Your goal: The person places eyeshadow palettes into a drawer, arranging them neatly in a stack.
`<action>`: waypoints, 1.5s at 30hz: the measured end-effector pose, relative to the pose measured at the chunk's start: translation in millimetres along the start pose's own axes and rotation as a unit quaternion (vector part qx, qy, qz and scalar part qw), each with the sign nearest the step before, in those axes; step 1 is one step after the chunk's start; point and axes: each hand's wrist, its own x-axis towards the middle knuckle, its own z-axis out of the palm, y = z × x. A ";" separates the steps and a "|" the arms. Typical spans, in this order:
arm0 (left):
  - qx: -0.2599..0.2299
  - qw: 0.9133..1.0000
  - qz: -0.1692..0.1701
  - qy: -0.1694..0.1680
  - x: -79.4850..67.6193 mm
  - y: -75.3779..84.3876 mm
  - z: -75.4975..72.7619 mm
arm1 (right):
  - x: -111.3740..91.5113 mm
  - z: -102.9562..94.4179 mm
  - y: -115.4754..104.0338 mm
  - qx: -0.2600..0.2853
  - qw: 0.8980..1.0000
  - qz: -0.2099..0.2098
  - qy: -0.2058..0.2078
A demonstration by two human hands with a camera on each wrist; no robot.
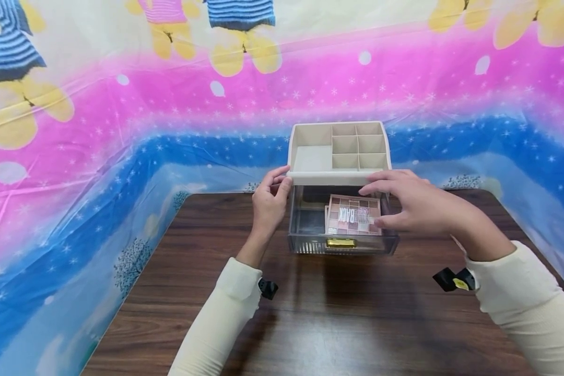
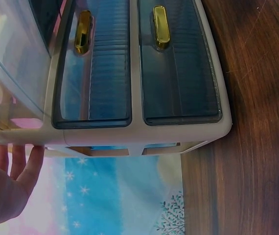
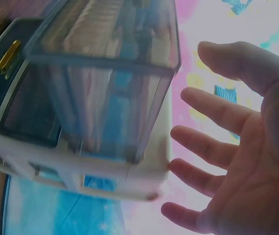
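Note:
A cream makeup organizer [image 1: 337,178] has its clear top drawer [image 1: 305,244] pulled out, and a gold handle [image 1: 341,243] shows on the drawer front. Inside lie an eyeshadow palette [image 1: 350,216] with a grid of colours and white lettering, and part of another beneath it. My left hand [image 1: 270,201] grips the organizer's left front corner, thumb toward the front and fingers along the side. Over the drawer's right side hovers my right hand [image 1: 418,203], fingers and thumb spread apart. The right wrist view shows nothing held in it.
The organizer's top tray has dividers [image 1: 358,145] forming several compartments. Below the top drawer sit two more drawers [image 2: 98,73] with gold handles, both pushed in. Dark wooden table [image 1: 192,313] lies underneath. A patterned cloth [image 1: 169,99] hangs behind and along the sides.

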 end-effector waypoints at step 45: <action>-0.011 1.000 0.001 0.002 0.5 0.3 2.1 | -101.6 54.1 211.5 0.000 0.931 0.364 0.015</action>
